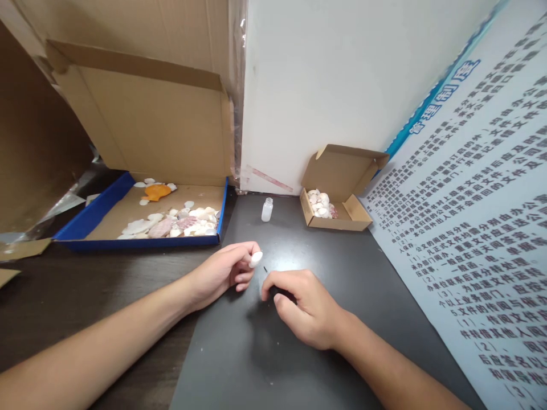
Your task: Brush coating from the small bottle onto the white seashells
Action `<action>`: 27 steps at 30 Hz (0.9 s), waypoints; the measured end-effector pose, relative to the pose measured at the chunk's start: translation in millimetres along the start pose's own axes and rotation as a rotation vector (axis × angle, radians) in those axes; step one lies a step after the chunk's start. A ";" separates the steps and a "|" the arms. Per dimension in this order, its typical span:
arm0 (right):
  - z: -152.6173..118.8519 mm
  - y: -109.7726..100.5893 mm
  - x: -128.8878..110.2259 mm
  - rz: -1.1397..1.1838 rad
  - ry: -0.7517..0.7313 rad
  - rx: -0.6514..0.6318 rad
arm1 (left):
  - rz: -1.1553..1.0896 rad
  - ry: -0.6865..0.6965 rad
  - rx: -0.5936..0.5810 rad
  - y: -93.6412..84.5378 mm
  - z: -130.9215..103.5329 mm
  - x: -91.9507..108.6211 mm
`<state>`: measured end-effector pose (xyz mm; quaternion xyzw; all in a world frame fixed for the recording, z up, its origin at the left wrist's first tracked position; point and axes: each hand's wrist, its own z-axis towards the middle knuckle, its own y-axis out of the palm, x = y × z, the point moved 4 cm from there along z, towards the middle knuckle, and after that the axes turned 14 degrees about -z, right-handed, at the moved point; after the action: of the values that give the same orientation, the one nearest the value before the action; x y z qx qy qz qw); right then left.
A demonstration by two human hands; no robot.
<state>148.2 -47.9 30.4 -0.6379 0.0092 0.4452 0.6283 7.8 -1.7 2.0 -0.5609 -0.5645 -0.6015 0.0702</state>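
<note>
My left hand (231,266) pinches a small white seashell (255,259) between thumb and fingers, its other fingers curled. Just right of it, my right hand (305,310) is closed around a small black-handled brush (265,269). The brush's thin dark tip points at the shell, a small gap apart from it; most of the handle is hidden in my fingers. Beyond both hands a small bottle (267,210) of whitish, translucent look stands upright and uncapped on the dark grey mat (239,347).
At the left stands a blue-edged cardboard box (141,244), lid up, with many shells (179,223) and an orange shell-shaped piece (157,192). A smaller cardboard box (337,223) with shells (320,204) sits at the back right. A white panel (325,74) and a printed sheet (461,216) bound the mat.
</note>
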 end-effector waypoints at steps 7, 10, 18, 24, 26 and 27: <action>0.0 0.4 -0.7 -0.002 -0.047 0.018 | -0.024 0.000 0.023 -0.1 -0.6 1.3; 0.2 0.9 2.3 -0.002 0.016 0.013 | -0.047 -0.008 0.029 0.8 -0.5 2.5; -0.5 -0.2 0.1 0.029 -0.018 0.008 | -0.053 -0.019 0.026 0.9 0.3 2.0; -0.9 -1.4 -2.9 0.038 -0.083 0.038 | -0.049 -0.017 0.031 0.1 -0.4 1.1; -0.6 -1.5 -0.4 0.041 -0.029 0.036 | -0.045 -0.018 0.022 0.5 -0.4 1.0; -0.6 -2.0 0.0 0.045 -0.022 0.048 | -0.043 -0.018 0.019 0.6 -0.3 1.1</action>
<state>149.7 -48.0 31.9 -0.6172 0.0274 0.4661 0.6333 7.7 -1.5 3.3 -0.5533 -0.5826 -0.5926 0.0576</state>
